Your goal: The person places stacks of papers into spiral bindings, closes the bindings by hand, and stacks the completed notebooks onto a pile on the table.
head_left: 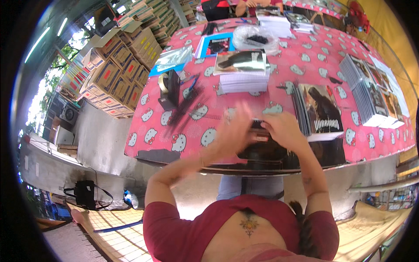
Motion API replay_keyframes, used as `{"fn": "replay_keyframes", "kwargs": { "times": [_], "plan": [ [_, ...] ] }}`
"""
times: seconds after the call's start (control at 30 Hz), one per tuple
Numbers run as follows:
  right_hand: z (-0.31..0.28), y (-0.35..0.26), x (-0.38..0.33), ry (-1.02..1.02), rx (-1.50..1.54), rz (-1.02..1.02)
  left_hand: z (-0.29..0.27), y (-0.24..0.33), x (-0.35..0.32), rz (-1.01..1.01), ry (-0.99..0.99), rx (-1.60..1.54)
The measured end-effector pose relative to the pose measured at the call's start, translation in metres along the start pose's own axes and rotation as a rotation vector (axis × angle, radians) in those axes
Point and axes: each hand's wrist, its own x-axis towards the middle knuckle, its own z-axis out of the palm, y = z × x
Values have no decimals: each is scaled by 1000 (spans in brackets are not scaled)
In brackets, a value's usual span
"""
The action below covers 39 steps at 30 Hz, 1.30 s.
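Note:
A dark glossy booklet point(266, 153) lies at the near edge of the table with the pink patterned cloth point(152, 131). My right hand point(283, 129) rests over its upper part, fingers pinching its top edge. My left hand point(235, 131) is beside it at the same edge, blurred by motion, so its grip is unclear. A stack of booklets with a dark-haired figure on the cover point(324, 113) sits just right of my right hand.
A taller booklet stack point(242, 70), a tape dispenser point(168, 89) and loose black strips point(188, 105) lie further back. More booklet rows point(371, 94) line the right side. Cardboard boxes point(118, 74) are stacked at left. Another person point(244, 6) stands at the far end.

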Motion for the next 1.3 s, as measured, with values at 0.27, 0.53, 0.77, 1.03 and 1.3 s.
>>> {"fn": "replay_keyframes", "kwargs": {
  "times": [0.27,0.53,0.77,1.03,1.3],
  "plan": [
    [3,2,1,-108,-35,138,24,3,-6,169,203,80],
    [6,29,-49,296,1147,343,21,7,-2,231,228,22],
    [49,35,-55,357,983,420,28,21,-12,343,-60,-62],
    [67,34,-54,363,965,434,27,13,3,355,55,3],
    [55,25,-48,172,1097,311,36,14,1,404,178,28]
  ]
}}
